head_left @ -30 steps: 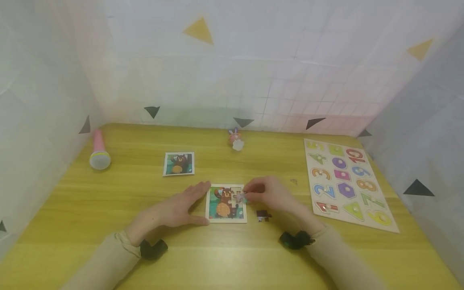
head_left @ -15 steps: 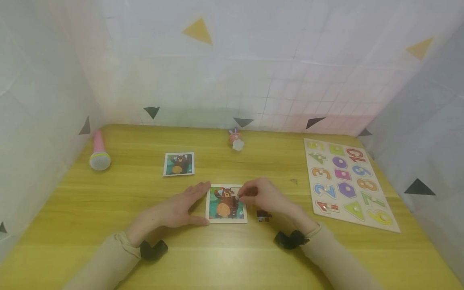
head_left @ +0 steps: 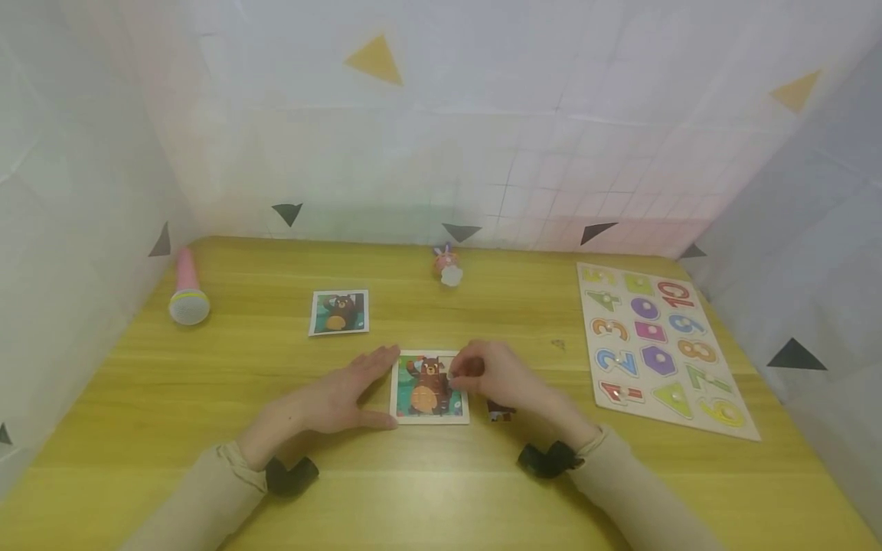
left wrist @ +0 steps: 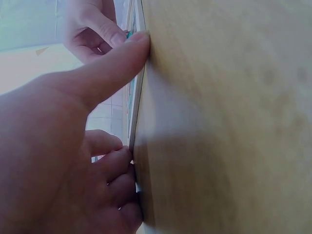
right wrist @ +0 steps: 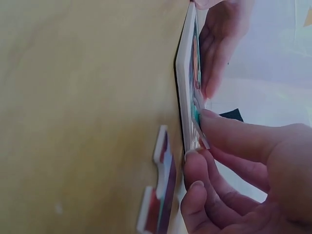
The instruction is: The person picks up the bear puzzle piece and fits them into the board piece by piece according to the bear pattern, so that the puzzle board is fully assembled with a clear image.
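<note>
A small square jigsaw puzzle with a bear picture sits in a white-rimmed tray (head_left: 430, 420) at the middle of the table. My left hand (head_left: 338, 396) rests against the tray's left side, thumb at the near corner and extended fingers at the far one. At the upper right of the puzzle, my right hand (head_left: 499, 375) pinches a puzzle piece (right wrist: 203, 135) between thumb and fingers. In the right wrist view that piece leans at a slant over the tray surface. A loose dark puzzle piece (head_left: 501, 415) lies beside the tray, partly covered by the right hand.
Behind the left hand lies a bear picture card (head_left: 340, 312). A pink toy microphone (head_left: 188, 295) is at the far left, and a small rabbit-eared toy (head_left: 448, 266) near the back wall. To the right lies a wooden number-and-shape board (head_left: 664, 348).
My right hand has moved left, bringing its puzzle piece from the tray's right edge to over the puzzle's upper right. The left hand stays put.
</note>
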Available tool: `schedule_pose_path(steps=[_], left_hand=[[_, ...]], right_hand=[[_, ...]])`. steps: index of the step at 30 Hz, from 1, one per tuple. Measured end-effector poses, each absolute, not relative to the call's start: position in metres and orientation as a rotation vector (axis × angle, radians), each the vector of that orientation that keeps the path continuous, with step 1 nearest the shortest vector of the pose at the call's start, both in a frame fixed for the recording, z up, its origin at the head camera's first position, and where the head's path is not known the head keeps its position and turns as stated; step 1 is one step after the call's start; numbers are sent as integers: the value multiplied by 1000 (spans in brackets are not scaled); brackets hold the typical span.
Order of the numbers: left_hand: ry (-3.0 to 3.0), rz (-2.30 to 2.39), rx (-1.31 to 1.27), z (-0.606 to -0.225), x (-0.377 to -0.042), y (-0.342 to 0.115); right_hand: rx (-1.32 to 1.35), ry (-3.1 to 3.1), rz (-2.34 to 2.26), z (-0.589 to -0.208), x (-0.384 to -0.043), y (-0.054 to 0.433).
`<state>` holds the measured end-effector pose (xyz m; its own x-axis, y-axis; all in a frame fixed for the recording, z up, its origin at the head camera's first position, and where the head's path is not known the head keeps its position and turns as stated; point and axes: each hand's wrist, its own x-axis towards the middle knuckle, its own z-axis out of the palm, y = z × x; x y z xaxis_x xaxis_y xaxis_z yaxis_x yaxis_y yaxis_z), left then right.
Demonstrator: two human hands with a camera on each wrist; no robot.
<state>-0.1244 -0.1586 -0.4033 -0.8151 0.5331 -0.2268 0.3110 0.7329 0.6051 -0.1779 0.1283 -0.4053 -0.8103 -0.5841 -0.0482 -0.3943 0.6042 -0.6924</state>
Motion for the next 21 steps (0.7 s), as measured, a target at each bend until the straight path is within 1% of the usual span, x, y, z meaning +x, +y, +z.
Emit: schedule_pose_path(steps=[10,21], left_hand=[[2548,784,656,-406,-126,-159],[2554,763,630,-407,-125,-160]], right_hand=[[-828,2604,-978,-409,-178,127],[-984,2570,-949,-414,-178,129]])
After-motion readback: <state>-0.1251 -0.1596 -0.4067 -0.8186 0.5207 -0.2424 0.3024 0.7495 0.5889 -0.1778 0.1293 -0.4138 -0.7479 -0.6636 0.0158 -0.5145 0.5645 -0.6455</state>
